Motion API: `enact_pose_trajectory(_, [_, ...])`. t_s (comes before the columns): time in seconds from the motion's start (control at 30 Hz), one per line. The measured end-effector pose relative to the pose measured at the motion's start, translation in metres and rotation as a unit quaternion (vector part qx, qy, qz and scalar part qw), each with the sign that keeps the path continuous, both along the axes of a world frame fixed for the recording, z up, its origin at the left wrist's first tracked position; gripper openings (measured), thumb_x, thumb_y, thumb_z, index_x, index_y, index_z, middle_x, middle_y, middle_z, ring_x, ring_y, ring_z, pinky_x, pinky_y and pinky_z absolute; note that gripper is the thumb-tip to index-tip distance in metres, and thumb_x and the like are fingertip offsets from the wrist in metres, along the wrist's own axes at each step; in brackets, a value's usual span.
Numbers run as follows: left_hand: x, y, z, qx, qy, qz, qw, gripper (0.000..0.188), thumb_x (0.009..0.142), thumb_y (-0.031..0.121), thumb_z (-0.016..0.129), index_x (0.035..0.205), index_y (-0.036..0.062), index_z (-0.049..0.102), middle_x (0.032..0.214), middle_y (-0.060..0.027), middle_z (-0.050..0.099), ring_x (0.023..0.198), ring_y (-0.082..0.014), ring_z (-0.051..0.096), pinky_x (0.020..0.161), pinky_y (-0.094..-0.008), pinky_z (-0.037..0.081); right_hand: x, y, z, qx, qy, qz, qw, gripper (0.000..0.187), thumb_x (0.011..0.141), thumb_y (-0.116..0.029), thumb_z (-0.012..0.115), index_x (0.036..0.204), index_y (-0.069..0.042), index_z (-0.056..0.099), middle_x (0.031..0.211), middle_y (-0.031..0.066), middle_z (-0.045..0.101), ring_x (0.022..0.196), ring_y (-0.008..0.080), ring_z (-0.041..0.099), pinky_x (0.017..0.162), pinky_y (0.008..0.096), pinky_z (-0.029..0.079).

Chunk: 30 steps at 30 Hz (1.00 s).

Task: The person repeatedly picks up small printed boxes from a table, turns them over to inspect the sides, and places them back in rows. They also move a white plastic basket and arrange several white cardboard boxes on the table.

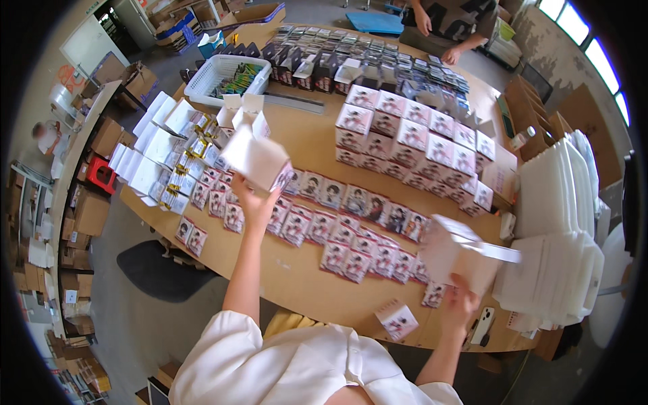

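Note:
My left hand (255,208) grips a small white carton (251,156) with its flaps up, raised above rows of picture packets (331,192). On the right, my right hand (460,305) holds another open carton (466,264), its flap standing out to the side; motion blurs it slightly. Both cartons have white insides, and what they contain cannot be made out. A closed printed box (397,320) lies near the table's front edge, left of my right hand. More packets (354,260) lie in overlapping rows between my hands.
Stacked printed boxes (412,135) stand at the back right. Open white cartons with yellow packs (182,177) fill the left side, near a white basket (197,82). A phone (482,325) and white foam sheets (550,270) are at right. Another person's hand (451,55) is across the table.

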State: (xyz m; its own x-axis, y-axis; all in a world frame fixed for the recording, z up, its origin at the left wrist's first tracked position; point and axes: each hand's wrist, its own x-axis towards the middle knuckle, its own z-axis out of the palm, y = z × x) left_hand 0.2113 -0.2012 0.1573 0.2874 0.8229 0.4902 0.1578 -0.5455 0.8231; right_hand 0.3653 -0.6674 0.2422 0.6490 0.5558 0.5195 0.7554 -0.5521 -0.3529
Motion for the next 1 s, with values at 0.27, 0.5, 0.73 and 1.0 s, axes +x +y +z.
enact_pose_trajectory(0.27, [0.064, 0.193, -0.090, -0.019, 0.159, -0.152, 0.975, 0.094, 0.058, 0.008, 0.085, 0.136, -0.0001, 0.032, 0.130, -0.0195, 0.040, 0.122, -0.0340, 0.044, 0.096, -0.0418, 0.048, -0.041, 0.269, -0.037, -0.033, 0.069, 0.079, 0.994, 0.025, 0.075, 0.001, 0.070, 0.097, -0.008, 0.062, 0.105, 0.0162, 0.058, 0.095, 0.0368, 0.060, 0.068, 0.0445, 0.053])
enact_pose_trajectory(0.5, [0.095, 0.197, -0.119, -0.037, 0.123, -0.082, 0.988, 0.094, 0.060, 0.015, 0.087, 0.131, -0.0046, 0.029, 0.128, -0.0267, 0.040, 0.121, -0.0446, 0.041, 0.099, -0.0465, 0.043, -0.027, 0.371, -0.065, -0.065, 0.123, 0.066, 0.988, 0.018, 0.082, -0.003, 0.067, 0.098, -0.007, 0.060, 0.095, 0.0147, 0.057, 0.088, 0.0352, 0.059, 0.068, 0.0432, 0.050])
enact_pose_trajectory(0.73, [0.095, 0.187, -0.130, -0.071, 0.195, 0.045, 0.977, 0.110, 0.060, 0.030, 0.089, 0.139, -0.0066, 0.022, 0.138, -0.0290, 0.031, 0.123, -0.0461, 0.043, 0.099, -0.0478, 0.044, 0.008, 0.441, -0.112, -0.066, 0.142, 0.054, 0.986, 0.012, 0.085, -0.007, 0.066, 0.096, -0.005, 0.062, 0.093, 0.0155, 0.059, 0.087, 0.0356, 0.060, 0.070, 0.0437, 0.051])
enact_pose_trajectory(1.0, [0.073, 0.178, -0.106, -0.007, 0.137, 0.056, 0.989, 0.105, 0.065, 0.018, 0.087, 0.143, -0.0030, 0.020, 0.133, -0.0268, 0.034, 0.119, -0.0428, 0.041, 0.096, -0.0491, 0.042, 0.049, 0.499, -0.149, -0.065, 0.195, 0.059, 0.977, 0.011, 0.088, -0.010, 0.063, 0.097, -0.004, 0.062, 0.091, 0.0199, 0.058, 0.081, 0.0408, 0.060, 0.070, 0.0460, 0.050])
